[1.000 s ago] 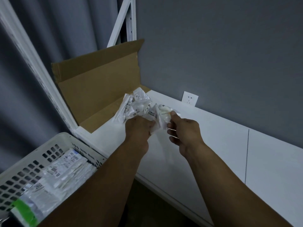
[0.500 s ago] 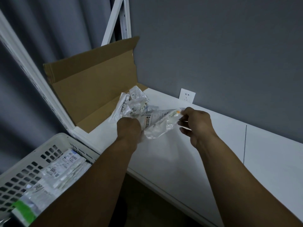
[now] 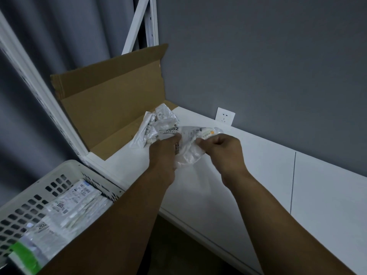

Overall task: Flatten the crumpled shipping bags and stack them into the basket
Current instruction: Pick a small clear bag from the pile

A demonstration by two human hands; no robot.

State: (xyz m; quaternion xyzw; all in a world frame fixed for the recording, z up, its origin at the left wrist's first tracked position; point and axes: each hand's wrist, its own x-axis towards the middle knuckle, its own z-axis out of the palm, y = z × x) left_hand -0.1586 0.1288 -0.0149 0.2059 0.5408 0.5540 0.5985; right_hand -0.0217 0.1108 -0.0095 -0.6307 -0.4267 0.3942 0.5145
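Landmark: folded cardboard sheet [image 3: 111,108], brown, its tall panel upright and its low flap lying flat on the white shelf top [image 3: 258,165].
Held shipping bag [image 3: 189,155]: clear plastic, crumpled, printed label uppermost; held in the air just right of the cardboard's low flap, above the shelf top.
Left hand [image 3: 164,151]: fingers curled round the bag's left end, thumb on the label; it hid that end of the bag.
Right hand [image 3: 222,149]: fingers curled, pinching the bag's upper right edge beside an orange and green mark.
Hands, relation: apart, not touching, the bag bunched between them.
Crumpled bags [image 3: 156,124]: a small white and clear heap resting against the right end of the cardboard's flap, just behind the left hand, partly covered by the held bag.
Basket [image 3: 39,175]: white plastic, perforated walls, down and left of the cardboard, off the shelf top; the left forearm crossed its near right corner.
Flattened bags [image 3: 67,211]: stacked inside the basket, labels up, one with a green edge [image 3: 25,257] nearest the camera.
Rack upright [image 3: 39,92]: white perforated metal, slanting along the cardboard's left side.
Diagonal brace [image 3: 139,24]: white, rising behind the cardboard's top edge.
Wall socket [image 3: 225,116]: white, on the grey wall [image 3: 258,56], right of the cardboard.
Curtain [image 3: 59,36]: grey, pleated, behind and left of the cardboard.
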